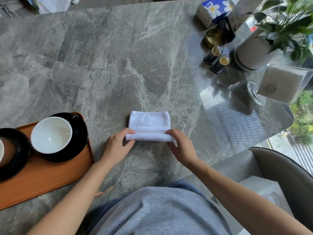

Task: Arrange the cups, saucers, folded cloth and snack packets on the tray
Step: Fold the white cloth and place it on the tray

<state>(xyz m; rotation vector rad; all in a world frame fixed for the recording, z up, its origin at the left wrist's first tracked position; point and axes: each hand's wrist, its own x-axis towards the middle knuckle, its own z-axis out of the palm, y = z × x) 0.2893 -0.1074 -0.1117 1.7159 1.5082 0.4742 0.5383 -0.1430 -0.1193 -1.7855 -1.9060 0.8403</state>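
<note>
Head view: your left hand [116,143] and right hand [180,145] each pinch an end of the white cloth [149,123], near edge rolled, on the counter [118,65]. Right of tray [50,175]; cup [51,134] sits on saucer [79,133].

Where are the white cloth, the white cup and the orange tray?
white cloth [149,122], head view, flat unrolled part.
white cup [51,134], head view, inside of bowl.
orange tray [50,173], head view, bare floor near the front.

One head-worn camera looks steeply down, close over the marble table [118,56]
</note>
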